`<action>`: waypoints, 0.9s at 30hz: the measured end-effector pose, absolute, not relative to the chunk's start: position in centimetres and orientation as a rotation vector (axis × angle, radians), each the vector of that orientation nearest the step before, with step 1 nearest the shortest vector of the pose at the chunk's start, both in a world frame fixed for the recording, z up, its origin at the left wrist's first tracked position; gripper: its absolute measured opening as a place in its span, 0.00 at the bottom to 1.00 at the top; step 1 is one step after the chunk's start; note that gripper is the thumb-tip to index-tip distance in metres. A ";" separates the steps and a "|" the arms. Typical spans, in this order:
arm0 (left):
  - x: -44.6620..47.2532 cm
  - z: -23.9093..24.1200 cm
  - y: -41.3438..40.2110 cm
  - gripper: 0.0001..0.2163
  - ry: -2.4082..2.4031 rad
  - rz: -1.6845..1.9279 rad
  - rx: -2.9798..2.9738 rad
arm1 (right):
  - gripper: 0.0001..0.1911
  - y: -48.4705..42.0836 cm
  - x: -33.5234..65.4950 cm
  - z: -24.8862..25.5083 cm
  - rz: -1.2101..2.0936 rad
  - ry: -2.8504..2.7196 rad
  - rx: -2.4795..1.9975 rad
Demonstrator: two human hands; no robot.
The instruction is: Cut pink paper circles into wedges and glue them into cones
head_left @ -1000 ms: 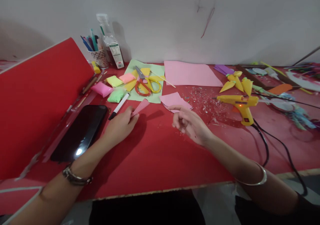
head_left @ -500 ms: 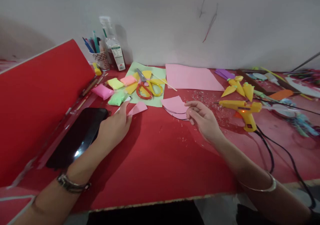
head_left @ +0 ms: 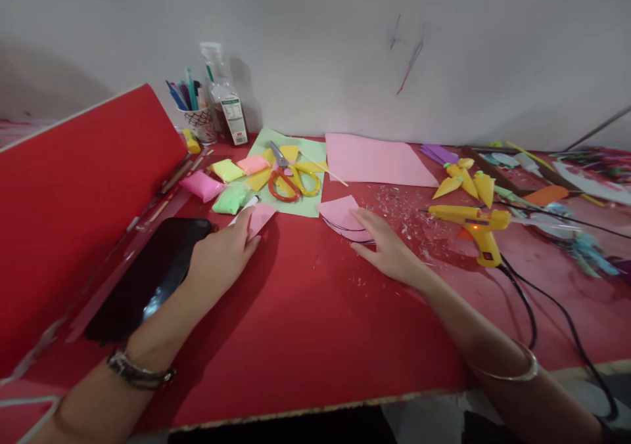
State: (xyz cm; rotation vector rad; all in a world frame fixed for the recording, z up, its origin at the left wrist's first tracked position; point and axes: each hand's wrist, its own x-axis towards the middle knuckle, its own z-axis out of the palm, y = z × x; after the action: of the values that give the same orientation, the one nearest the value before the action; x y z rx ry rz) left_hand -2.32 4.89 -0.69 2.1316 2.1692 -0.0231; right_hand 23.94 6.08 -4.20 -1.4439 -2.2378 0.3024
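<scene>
My left hand [head_left: 219, 257] holds a small pink paper piece [head_left: 262, 218] between thumb and fingers, a little above the red table. Close to those fingers lies a white marker [head_left: 245, 209], partly covered by the hand. My right hand [head_left: 392, 247] is open, thumb apart from the fingers, with its fingertips over the right edge of a small stack of pink paper cutouts [head_left: 340, 213]. Dark lines run along the curved edges of these cutouts. Behind them, scissors [head_left: 284, 178] with a red and a yellow handle rest on yellow paper and a light green sheet [head_left: 308, 206].
A black phone [head_left: 148, 280] lies by my left forearm, with colored clay packets [head_left: 201, 185] beyond it. A yellow glue gun [head_left: 468, 221] with a lit light and black cord stands at right. A pink sheet [head_left: 377, 160] and a bottle [head_left: 229, 106] are near the wall.
My right hand's fingers have opened from a curled pose and reached over the pink stack. The pink piece in my left hand has shifted left, toward the palm.
</scene>
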 end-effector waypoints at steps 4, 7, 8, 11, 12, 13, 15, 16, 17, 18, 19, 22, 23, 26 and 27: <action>-2.3 -0.8 4.8 0.21 2.194 -0.042 2.194 | 0.24 6.5 24.2 -4.3 0.220 -2.287 -1.452; -2.4 -0.9 4.7 0.20 2.288 -0.076 2.264 | 0.22 6.7 24.3 -4.3 0.124 -2.271 -1.422; -2.4 -0.9 4.6 0.19 2.306 -0.079 2.285 | 0.21 6.7 24.3 -4.4 0.100 -2.261 -1.417; -2.5 -0.8 4.6 0.18 2.295 -0.114 2.294 | 0.18 6.8 24.3 -4.6 0.031 -2.247 -1.428; -2.5 -0.8 4.6 0.18 2.285 -0.134 2.289 | 0.18 6.9 24.3 -4.6 0.012 -2.252 -1.433; -2.5 -0.8 4.6 0.17 2.277 -0.152 2.286 | 0.17 7.0 24.3 -4.6 0.002 -2.258 -1.438; -2.5 -0.9 4.6 0.17 2.272 -0.157 2.296 | 0.16 7.3 24.4 -4.6 -0.002 -2.268 -1.456; -2.5 -0.9 4.6 0.17 2.261 -0.147 2.313 | 0.15 7.5 24.4 -4.5 -0.005 -2.272 -1.471; -2.5 -1.0 4.5 0.17 2.253 -0.135 2.330 | 0.15 7.6 24.4 -4.4 -0.016 -2.276 -1.493; -2.5 -1.1 4.5 0.17 2.246 -0.122 2.347 | 0.15 7.7 24.4 -4.3 -0.038 -2.283 -1.516; -2.5 -1.1 4.5 0.17 2.242 -0.111 2.363 | 0.14 7.8 24.3 -4.2 -0.067 -2.296 -1.537; -2.6 -1.3 4.4 0.17 2.255 -0.075 2.389 | 0.11 7.8 24.3 -3.9 -0.173 -2.367 -1.553; -2.6 -1.5 4.4 0.17 2.264 -0.041 2.403 | 0.10 7.7 24.3 -3.7 -0.210 -2.388 -1.543; -2.5 -2.0 4.5 0.17 2.207 0.148 2.501 | 0.10 7.1 24.1 -2.8 -0.391 -2.351 -1.442; -2.4 -2.3 4.5 0.17 2.115 0.217 2.547 | 0.11 6.8 23.9 -2.4 -0.467 -2.322 -1.368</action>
State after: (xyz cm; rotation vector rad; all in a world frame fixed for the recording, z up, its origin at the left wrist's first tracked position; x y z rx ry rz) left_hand -2.44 4.54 -2.30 2.5472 2.1154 0.2166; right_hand 23.88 6.80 -2.39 -1.3684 -2.3222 -0.4675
